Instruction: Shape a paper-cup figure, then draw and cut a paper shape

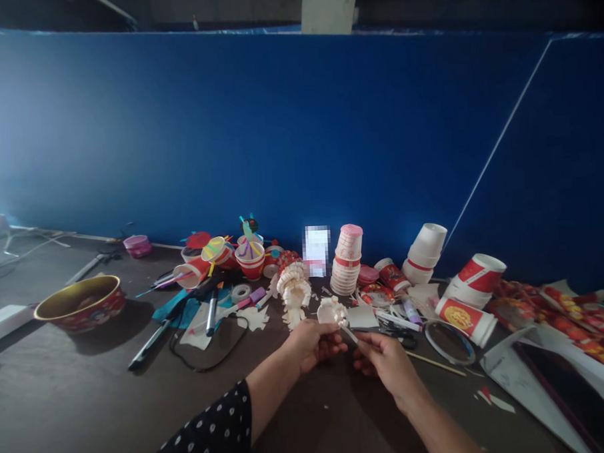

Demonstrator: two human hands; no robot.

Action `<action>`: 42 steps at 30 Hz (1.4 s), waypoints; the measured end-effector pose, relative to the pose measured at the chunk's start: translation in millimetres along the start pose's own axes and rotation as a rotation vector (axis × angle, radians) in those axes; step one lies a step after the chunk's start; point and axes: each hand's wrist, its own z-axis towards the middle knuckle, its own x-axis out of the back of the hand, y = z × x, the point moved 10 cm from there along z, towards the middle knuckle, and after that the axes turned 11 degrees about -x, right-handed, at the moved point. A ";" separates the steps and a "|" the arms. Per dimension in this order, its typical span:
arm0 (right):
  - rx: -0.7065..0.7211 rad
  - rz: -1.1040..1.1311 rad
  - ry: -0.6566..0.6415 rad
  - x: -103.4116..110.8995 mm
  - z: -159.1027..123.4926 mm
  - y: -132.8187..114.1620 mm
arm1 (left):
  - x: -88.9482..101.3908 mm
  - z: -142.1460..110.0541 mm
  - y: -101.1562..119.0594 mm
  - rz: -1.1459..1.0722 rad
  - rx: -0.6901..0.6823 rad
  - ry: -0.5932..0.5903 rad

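My left hand (314, 345) is closed, its thumb and fingers pinching the lower edge of a small white paper-cup craft piece (330, 311) with curled bits on its rim. To the right, my right hand (388, 361) pinches a thin white strip (350, 334), probably paper. The strip's far end meets the craft piece; whether it is attached, I cannot tell. Just beyond my left hand stands a larger white craft (294, 287) covered in curled paper pieces. Scissors (407, 339) lie beyond my right hand, partly hidden.
A gold-lined red bowl (80, 303) stands at left. Stacked paper cups (346, 264) rise along the blue partition (278, 134). Markers (212, 312), a tape roll (450, 342) and paper scraps lie around. A dark phone (569, 388) rests at right.
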 end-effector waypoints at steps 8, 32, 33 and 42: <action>-0.069 0.039 -0.099 -4.1 -2.7 1.8 | -1.8 -0.3 0.0 -0.013 0.009 -0.010; -0.028 -0.023 0.006 1.5 0.0 2.3 | -1.5 0.9 -0.8 0.003 -0.004 -0.020; -0.029 -0.028 0.005 0.9 -0.4 1.7 | -1.9 1.2 -0.9 0.002 -0.006 -0.025; -0.048 -0.072 0.033 -0.9 0.4 2.6 | 0.1 4.7 -4.5 0.002 -0.012 -0.050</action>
